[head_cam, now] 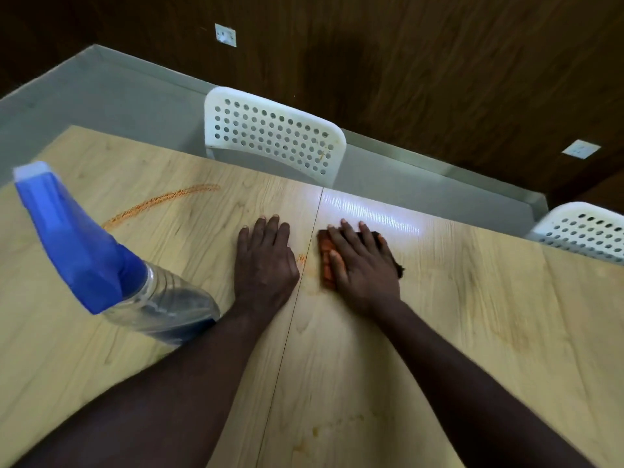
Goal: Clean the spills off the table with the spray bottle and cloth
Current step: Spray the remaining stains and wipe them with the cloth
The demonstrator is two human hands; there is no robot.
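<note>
Pale wooden bench [472, 332] is carrying a spray bottle [111, 261], nozzle pointing far-left. Right hand [363, 265] is pressing flat on the cloth [327, 261]; left hand [265, 261] is lying flat, released, just beside.

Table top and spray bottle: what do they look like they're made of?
Table top: probably laminate printed with pale wood grain; it is smooth and glossy, throwing a bright glare patch, with a thin seam between panels. Spray bottle: clear plastic body with ribbed shoulder, liquid visible through it, topped by an opaque blue plastic trigger head.
</note>
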